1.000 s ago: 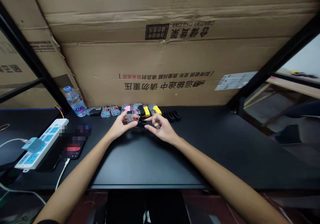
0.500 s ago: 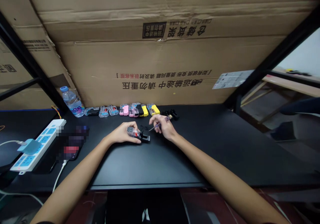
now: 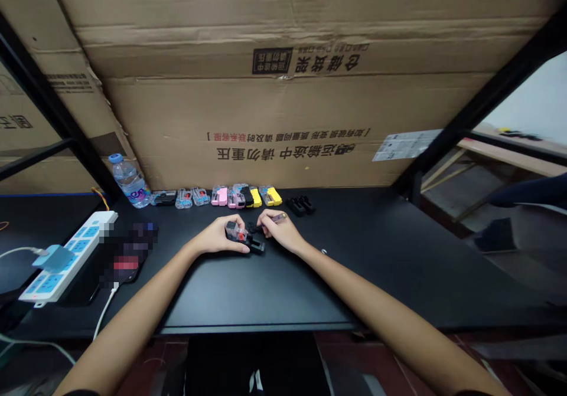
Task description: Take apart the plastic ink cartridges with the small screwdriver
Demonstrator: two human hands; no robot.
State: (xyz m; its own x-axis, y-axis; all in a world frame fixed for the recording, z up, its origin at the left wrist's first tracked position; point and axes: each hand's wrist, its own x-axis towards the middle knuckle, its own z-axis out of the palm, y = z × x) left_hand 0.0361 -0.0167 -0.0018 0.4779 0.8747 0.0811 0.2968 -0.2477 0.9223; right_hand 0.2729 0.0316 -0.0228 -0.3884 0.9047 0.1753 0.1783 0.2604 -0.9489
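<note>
My left hand (image 3: 217, 238) rests on the black desk (image 3: 274, 284), fingers closed round a small clear-cased plug part (image 3: 237, 233) with a red spot and a black end. Beside it, my right hand (image 3: 279, 232) is closed in a pinch on a thin translucent purple screwdriver (image 3: 278, 218), its tip pointing down at small black pieces (image 3: 253, 227) between the hands. A row of small plugs (image 3: 241, 196) in clear, pink, black and yellow lies along the back of the desk.
A water bottle (image 3: 128, 180) stands at the back left. A white power strip (image 3: 66, 254) with a blue adapter and a phone (image 3: 126, 261) lie to the left. Black parts (image 3: 300, 205) sit right of the row. Large cardboard boxes (image 3: 283, 89) wall the back.
Both hands came down from near the plug row to the desk. My right hand turned the screwdriver and drew closer to the left hand and the black pieces.
</note>
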